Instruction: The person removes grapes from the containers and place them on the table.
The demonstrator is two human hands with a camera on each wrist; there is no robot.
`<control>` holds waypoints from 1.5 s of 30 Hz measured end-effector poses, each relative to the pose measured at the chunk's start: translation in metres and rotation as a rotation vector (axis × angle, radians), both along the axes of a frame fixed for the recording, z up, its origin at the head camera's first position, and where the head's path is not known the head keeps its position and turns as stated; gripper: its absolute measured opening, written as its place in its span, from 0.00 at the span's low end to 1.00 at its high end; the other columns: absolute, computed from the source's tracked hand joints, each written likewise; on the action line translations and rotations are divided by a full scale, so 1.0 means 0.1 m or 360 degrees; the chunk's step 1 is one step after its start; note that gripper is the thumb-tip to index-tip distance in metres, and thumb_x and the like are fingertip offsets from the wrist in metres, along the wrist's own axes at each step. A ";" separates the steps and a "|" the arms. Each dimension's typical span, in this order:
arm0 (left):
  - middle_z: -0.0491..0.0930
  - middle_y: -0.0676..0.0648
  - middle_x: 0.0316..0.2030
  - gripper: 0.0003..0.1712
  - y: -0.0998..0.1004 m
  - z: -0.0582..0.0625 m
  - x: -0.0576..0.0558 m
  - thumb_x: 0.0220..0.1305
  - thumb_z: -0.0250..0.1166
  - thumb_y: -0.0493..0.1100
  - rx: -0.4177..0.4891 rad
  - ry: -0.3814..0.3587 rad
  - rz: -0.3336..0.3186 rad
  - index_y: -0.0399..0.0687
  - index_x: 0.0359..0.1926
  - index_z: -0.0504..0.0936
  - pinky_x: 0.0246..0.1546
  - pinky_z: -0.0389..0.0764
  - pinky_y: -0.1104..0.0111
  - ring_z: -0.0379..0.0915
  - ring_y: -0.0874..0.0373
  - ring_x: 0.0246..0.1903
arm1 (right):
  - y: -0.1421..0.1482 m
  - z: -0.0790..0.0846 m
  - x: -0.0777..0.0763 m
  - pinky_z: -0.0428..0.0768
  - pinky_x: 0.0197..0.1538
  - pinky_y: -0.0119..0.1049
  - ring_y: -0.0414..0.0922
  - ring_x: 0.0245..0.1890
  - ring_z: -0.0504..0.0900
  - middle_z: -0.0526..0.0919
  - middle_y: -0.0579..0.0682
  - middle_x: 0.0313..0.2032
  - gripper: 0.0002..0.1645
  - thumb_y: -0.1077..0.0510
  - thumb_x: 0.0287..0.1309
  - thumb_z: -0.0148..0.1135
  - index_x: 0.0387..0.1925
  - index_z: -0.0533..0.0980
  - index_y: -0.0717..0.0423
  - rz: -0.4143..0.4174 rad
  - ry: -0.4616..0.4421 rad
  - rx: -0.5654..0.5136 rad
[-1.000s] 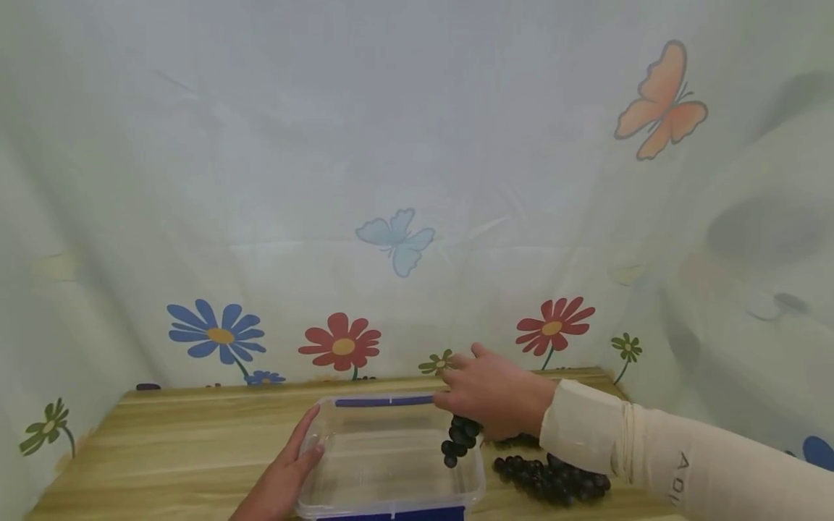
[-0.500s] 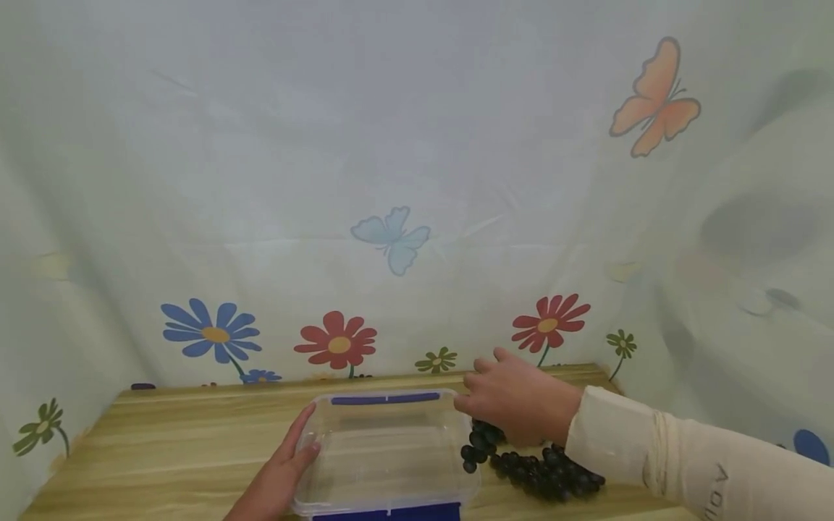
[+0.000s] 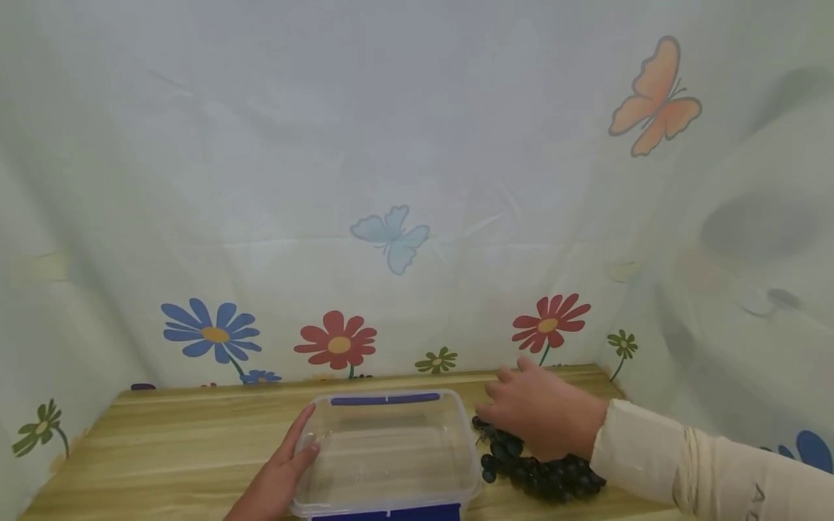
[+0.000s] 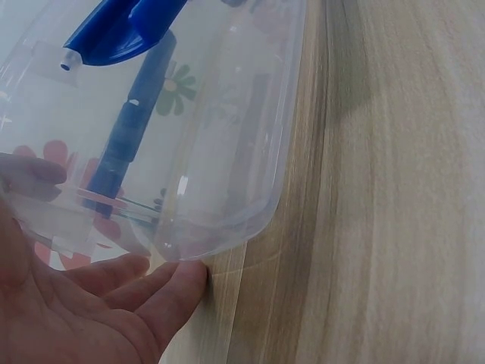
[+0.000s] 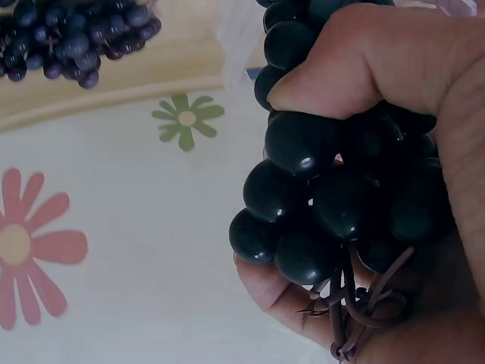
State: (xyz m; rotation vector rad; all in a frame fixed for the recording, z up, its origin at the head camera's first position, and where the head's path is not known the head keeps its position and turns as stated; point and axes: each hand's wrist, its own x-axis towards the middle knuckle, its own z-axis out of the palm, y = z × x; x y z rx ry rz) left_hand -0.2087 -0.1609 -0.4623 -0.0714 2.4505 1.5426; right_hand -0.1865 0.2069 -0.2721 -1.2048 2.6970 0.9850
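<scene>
A clear plastic food container (image 3: 391, 456) with blue clip latches stands on the wooden table. At its left side my left hand (image 3: 276, 474) holds the wall, thumb at the rim and fingers along the outside. Fingertips (image 4: 186, 280) touch the lower corner in the left wrist view. To the container's right, my right hand (image 3: 544, 409) grips a bunch of large dark grapes (image 5: 303, 197); its brown curly stem shows near the palm. Another bunch of dark grapes (image 3: 560, 481) lies on the table just below that hand, partly overlapped in the head view.
The wood-grain table (image 3: 195, 434) reaches back to a pale curtain (image 3: 293, 181) printed with flowers and butterflies. In the right wrist view, a bunch of bluish-purple grapes (image 5: 72, 38) lies on the table at upper left.
My right hand has moved rightward with the grapes, from over the container's right edge to beside it, above the lying bunch. My left hand stays on the container.
</scene>
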 end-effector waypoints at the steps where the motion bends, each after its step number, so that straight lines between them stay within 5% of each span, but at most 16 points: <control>1: 0.41 0.31 0.83 0.40 0.00 0.00 0.00 0.81 0.52 0.55 -0.0003 0.0003 -0.0003 0.72 0.84 0.43 0.73 0.48 0.26 0.39 0.24 0.79 | 0.01 -0.02 0.00 0.79 0.45 0.45 0.43 0.41 0.79 0.84 0.38 0.42 0.32 0.41 0.45 0.84 0.53 0.79 0.29 -0.0001 0.0000 0.0023; 10: 0.40 0.31 0.83 0.40 0.00 -0.01 0.00 0.82 0.51 0.52 0.0011 0.0007 -0.0009 0.70 0.84 0.42 0.73 0.47 0.27 0.38 0.24 0.80 | 0.10 -0.22 0.02 0.82 0.52 0.48 0.43 0.49 0.81 0.84 0.37 0.51 0.30 0.46 0.51 0.81 0.55 0.77 0.29 -0.0055 -0.0082 0.0046; 17: 0.40 0.30 0.82 0.40 -0.01 0.00 0.01 0.82 0.51 0.54 -0.0009 0.0002 -0.0012 0.70 0.84 0.42 0.72 0.49 0.26 0.40 0.23 0.79 | 0.20 -0.42 0.03 0.79 0.47 0.47 0.43 0.46 0.79 0.84 0.35 0.45 0.28 0.46 0.53 0.79 0.54 0.77 0.29 -0.0139 -0.0164 -0.0048; 24: 0.40 0.31 0.83 0.40 -0.02 0.00 0.00 0.82 0.51 0.53 0.0010 0.0010 -0.0018 0.71 0.84 0.42 0.73 0.48 0.26 0.39 0.23 0.79 | 0.31 -0.67 0.04 0.83 0.59 0.58 0.46 0.51 0.82 0.84 0.39 0.50 0.30 0.47 0.53 0.80 0.57 0.78 0.32 -0.0323 -0.0320 -0.0243; 32: 0.40 0.31 0.83 0.40 -0.01 0.00 0.00 0.81 0.51 0.56 0.0000 -0.0014 -0.0012 0.71 0.84 0.42 0.72 0.50 0.26 0.40 0.23 0.79 | 0.38 -0.92 0.09 0.83 0.54 0.57 0.47 0.50 0.81 0.83 0.41 0.51 0.29 0.52 0.57 0.78 0.59 0.78 0.35 -0.0411 -0.0395 -0.0495; 41: 0.39 0.31 0.83 0.40 0.00 0.00 0.00 0.81 0.51 0.57 -0.0010 -0.0025 -0.0007 0.72 0.84 0.41 0.72 0.49 0.25 0.40 0.23 0.79 | 0.50 -1.16 0.10 0.80 0.42 0.53 0.45 0.43 0.78 0.80 0.42 0.46 0.32 0.49 0.52 0.81 0.57 0.77 0.40 -0.0507 -0.0421 -0.0706; 45: 0.40 0.31 0.83 0.40 0.00 0.01 0.01 0.81 0.52 0.58 -0.0005 -0.0021 -0.0005 0.73 0.84 0.41 0.72 0.49 0.25 0.39 0.23 0.79 | 0.66 -1.27 0.12 0.82 0.43 0.57 0.47 0.43 0.80 0.81 0.43 0.45 0.34 0.33 0.53 0.76 0.57 0.77 0.41 -0.0466 -0.0428 -0.0733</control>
